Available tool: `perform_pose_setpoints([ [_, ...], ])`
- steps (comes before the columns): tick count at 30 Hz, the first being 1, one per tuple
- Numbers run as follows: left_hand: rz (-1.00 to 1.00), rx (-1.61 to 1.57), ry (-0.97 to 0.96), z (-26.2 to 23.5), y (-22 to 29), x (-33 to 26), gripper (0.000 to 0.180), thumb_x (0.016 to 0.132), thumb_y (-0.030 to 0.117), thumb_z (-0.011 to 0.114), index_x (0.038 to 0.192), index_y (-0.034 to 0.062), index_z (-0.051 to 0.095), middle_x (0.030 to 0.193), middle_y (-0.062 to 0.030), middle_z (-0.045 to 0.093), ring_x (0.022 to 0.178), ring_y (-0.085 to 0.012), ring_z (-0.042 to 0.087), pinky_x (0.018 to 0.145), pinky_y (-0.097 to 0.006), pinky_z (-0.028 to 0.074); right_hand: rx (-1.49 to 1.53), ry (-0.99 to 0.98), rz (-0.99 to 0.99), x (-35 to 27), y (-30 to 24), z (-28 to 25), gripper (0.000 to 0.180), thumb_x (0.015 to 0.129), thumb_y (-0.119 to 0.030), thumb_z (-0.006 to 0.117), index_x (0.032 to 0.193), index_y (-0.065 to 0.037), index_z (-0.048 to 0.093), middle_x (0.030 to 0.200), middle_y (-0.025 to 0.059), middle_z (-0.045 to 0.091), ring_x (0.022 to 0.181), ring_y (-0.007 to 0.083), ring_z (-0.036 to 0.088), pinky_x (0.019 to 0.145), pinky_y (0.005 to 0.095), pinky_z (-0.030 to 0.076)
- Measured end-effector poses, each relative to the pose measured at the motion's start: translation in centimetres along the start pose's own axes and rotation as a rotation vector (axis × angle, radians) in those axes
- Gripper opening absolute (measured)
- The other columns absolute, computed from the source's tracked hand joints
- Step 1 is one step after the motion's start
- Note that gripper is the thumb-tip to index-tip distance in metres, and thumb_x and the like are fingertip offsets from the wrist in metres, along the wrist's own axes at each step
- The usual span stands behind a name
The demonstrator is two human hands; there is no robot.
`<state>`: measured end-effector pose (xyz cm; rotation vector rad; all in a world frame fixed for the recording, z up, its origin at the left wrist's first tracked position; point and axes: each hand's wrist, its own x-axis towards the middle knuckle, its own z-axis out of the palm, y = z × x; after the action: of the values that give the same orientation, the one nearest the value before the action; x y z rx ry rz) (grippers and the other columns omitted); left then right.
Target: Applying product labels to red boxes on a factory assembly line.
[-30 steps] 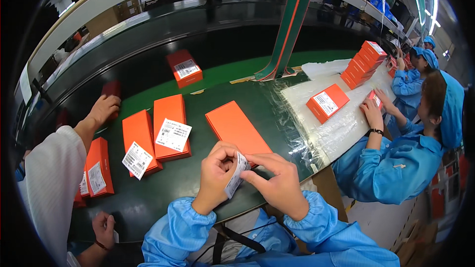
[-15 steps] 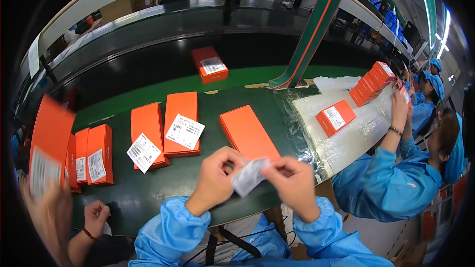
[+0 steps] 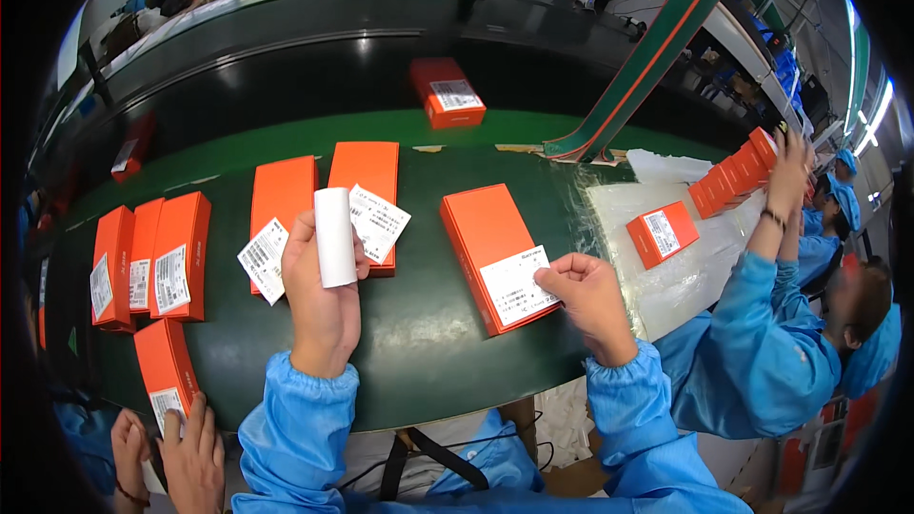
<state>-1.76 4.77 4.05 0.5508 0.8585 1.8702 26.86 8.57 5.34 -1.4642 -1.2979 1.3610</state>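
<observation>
My left hand (image 3: 322, 324) is closed around a curled strip of white paper (image 3: 333, 238), held upright above the table. Between thumb and forefinger, my right hand (image 3: 590, 297) pinches the right edge of a white printed label (image 3: 512, 287). That label lies at a slant over the near end of an orange box (image 3: 478, 214), overhanging its right side; how firmly it sticks cannot be told. Behind my left hand are two more orange boxes, a left one (image 3: 284, 181) and a right one (image 3: 366, 164), each with a tilted label on its near end.
A co-worker's hands (image 3: 190, 447) touch an orange box (image 3: 164, 354) at lower left, near several labelled boxes (image 3: 183, 224). Beyond, a labelled box (image 3: 446, 86) sits on the dark conveyor (image 3: 314, 86). A green post (image 3: 638, 67) rises by a co-worker (image 3: 752, 343) at right, near stacked boxes (image 3: 733, 176).
My hands have moved apart: the left went left with the white paper, the right brought a label onto the box. At left, a co-worker's raised orange box was lowered to the table.
</observation>
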Motion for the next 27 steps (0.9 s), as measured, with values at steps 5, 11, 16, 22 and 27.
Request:
perform_pose_setpoints([
  [5, -0.047, 0.02, -0.04, 0.2, -0.2, -0.1, 0.029, 0.099, 0.025, 0.046, 0.12, 0.0051, 0.053, 0.088, -0.003, 0.056, 0.074, -0.0096, 0.053, 0.059, -0.024, 0.044, 0.023, 0.002, -0.013, 0.1, 0.2, 0.1, 0.014, 0.087, -0.006, 0.074, 0.091, 0.005, 0.066, 0.082, 0.0107, 0.073, 0.071, 0.0096, 0.067, 0.066, 0.0216, 0.053],
  [11, -0.052, 0.034, -0.067, 0.6, -0.3, -0.4, 0.031, 0.098, 0.024, 0.046, 0.12, 0.0047, 0.052, 0.088, -0.0033, 0.056, 0.073, -0.0095, 0.054, 0.057, -0.023, 0.044, 0.033, 0.008, -0.008, 0.0, 0.1, -0.1, 0.015, 0.087, -0.006, 0.074, 0.092, 0.005, 0.066, 0.083, 0.011, 0.073, 0.071, 0.0094, 0.067, 0.066, 0.0215, 0.053],
  [16, -0.045, 0.052, -0.058, 0.9, 0.0, -0.6, 0.028, 0.098, 0.025, 0.046, 0.117, 0.0054, 0.053, 0.087, -0.0034, 0.056, 0.072, -0.0092, 0.055, 0.057, -0.022, 0.045, 0.013, 0.005, -0.014, 0.0, 0.1, 0.0, 0.014, 0.087, -0.007, 0.074, 0.091, 0.005, 0.067, 0.082, 0.0105, 0.073, 0.07, 0.0092, 0.067, 0.066, 0.0214, 0.053],
  [22, -0.04, 0.064, -0.056, -0.1, 0.4, -0.4, 0.027, 0.098, 0.024, 0.046, 0.116, 0.0054, 0.053, 0.087, -0.0033, 0.056, 0.071, -0.0084, 0.055, 0.056, -0.022, 0.044, -0.032, 0.026, -0.024, -0.2, 0.0, 1.2, 0.014, 0.087, -0.007, 0.074, 0.089, 0.004, 0.067, 0.081, 0.0092, 0.073, 0.069, 0.0081, 0.066, 0.063, 0.0212, 0.052],
  [27, -0.014, 0.104, -0.114, 0.1, -0.1, 0.1, 0.028, 0.101, 0.023, 0.047, 0.121, 0.0056, 0.053, 0.088, -0.0024, 0.058, 0.073, -0.0081, 0.056, 0.056, -0.022, 0.044, -0.236, 0.113, -0.139, -0.3, 0.8, 1.2, 0.016, 0.084, -0.011, 0.076, 0.091, 0.002, 0.069, 0.075, 0.0093, 0.071, 0.063, 0.0146, 0.066, 0.061, 0.0267, 0.052],
])
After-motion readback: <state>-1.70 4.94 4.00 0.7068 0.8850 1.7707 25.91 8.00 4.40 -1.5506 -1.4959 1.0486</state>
